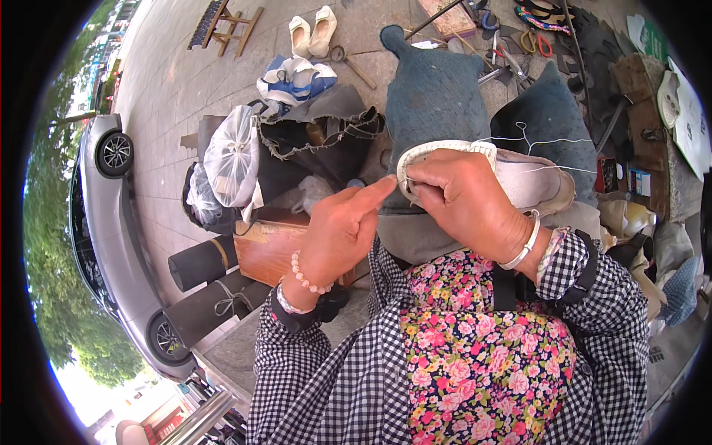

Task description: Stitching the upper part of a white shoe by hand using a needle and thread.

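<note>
A white shoe (pixel 528 180) lies sideways on my lap over blue-grey cloth (pixel 437 96). My right hand (pixel 463 200) grips the shoe's toe end, fingers curled over the sole edge. My left hand (pixel 343 226) is beside it with the forefinger stretched out, its tip touching the shoe's rim. A thin white thread (pixel 545 139) runs loosely over the shoe and across the cloth. Whether a needle sits between the fingers is hidden.
A wooden box (pixel 271 248) and dark rubber rolls (pixel 204 261) stand at my left. A white plastic bag (pixel 233 152), a pair of white shoes (pixel 311 31), scissors and tools (pixel 512 52) lie on the pavement. A grey car (pixel 100 200) is parked far left.
</note>
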`<action>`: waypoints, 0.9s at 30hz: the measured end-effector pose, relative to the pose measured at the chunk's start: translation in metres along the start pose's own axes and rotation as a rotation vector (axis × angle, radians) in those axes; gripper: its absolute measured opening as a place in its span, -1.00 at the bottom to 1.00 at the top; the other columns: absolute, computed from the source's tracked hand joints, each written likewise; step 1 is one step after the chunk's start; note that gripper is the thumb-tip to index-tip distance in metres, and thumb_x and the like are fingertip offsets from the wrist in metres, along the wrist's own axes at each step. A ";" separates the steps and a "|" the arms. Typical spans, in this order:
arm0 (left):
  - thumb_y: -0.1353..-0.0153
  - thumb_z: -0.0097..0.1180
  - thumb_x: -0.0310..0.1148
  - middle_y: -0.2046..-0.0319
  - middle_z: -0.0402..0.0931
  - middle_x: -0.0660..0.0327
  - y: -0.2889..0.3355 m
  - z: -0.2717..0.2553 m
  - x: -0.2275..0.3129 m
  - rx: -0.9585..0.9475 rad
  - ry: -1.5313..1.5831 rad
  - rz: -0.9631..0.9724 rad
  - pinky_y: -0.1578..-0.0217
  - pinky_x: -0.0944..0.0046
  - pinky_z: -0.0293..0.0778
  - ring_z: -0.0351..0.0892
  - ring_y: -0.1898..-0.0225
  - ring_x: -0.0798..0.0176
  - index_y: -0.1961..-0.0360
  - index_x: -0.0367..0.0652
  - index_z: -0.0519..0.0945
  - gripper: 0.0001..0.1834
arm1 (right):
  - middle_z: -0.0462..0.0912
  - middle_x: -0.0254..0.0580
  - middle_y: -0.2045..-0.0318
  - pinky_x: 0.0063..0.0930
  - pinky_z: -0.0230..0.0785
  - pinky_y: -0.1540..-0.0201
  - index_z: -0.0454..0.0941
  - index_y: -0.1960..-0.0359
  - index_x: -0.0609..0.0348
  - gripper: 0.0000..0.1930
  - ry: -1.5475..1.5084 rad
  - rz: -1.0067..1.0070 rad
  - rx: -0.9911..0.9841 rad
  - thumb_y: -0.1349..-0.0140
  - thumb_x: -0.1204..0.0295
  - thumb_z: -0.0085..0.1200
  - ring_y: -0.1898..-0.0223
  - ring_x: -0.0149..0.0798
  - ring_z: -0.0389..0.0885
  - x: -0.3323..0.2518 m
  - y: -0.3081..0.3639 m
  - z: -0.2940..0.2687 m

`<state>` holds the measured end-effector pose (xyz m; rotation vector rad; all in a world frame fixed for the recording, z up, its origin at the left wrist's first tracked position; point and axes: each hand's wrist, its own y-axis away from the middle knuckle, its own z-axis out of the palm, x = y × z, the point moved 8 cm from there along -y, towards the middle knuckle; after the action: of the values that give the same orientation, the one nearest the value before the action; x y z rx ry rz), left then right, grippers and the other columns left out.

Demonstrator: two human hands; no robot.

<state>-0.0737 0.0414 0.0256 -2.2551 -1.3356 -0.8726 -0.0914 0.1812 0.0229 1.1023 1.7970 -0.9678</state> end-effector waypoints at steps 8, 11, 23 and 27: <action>-0.03 -0.01 -0.58 0.51 0.49 0.04 0.006 0.007 0.002 0.027 -0.088 -0.042 0.47 0.10 0.44 0.52 0.48 -0.04 0.01 -0.13 0.52 -0.57 | 0.52 0.03 0.51 -0.25 0.37 0.37 0.53 0.39 0.32 -0.88 0.117 -0.017 -0.048 0.01 0.65 0.03 0.42 0.05 0.52 0.001 0.003 0.010; -0.05 -0.01 -0.59 0.50 0.51 0.03 0.007 0.009 -0.001 0.081 -0.051 -0.013 0.46 0.09 0.44 0.52 0.47 -0.04 0.03 -0.16 0.53 -0.60 | 0.51 0.08 0.50 -0.12 0.40 0.33 0.51 0.51 0.31 -0.93 0.125 -0.019 -0.048 0.04 0.58 -0.01 0.42 0.12 0.54 0.000 0.003 0.012; -0.14 -0.02 -0.62 0.22 0.61 -0.02 0.008 0.009 -0.016 0.109 0.284 -0.043 0.25 0.35 0.48 0.64 0.28 0.16 0.04 -0.27 0.54 -0.67 | 0.49 0.03 0.00 -0.31 0.43 0.17 0.55 0.08 0.16 -0.58 0.609 -0.269 0.009 0.06 0.64 0.03 0.27 0.04 0.58 -0.009 0.013 -0.081; -0.15 -0.01 -0.61 0.19 0.60 -0.03 0.007 0.011 -0.015 0.109 0.310 -0.053 0.21 0.37 0.47 0.64 0.23 0.17 0.05 -0.29 0.55 -0.69 | 0.57 0.06 0.15 -0.36 0.43 0.16 0.55 0.12 0.23 -0.62 0.349 -0.100 -0.162 0.05 0.67 -0.03 0.24 0.03 0.60 0.050 0.016 -0.066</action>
<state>-0.0690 0.0350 0.0071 -1.9167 -1.2705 -1.0885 -0.1076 0.2611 0.0004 1.1391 2.1884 -0.7006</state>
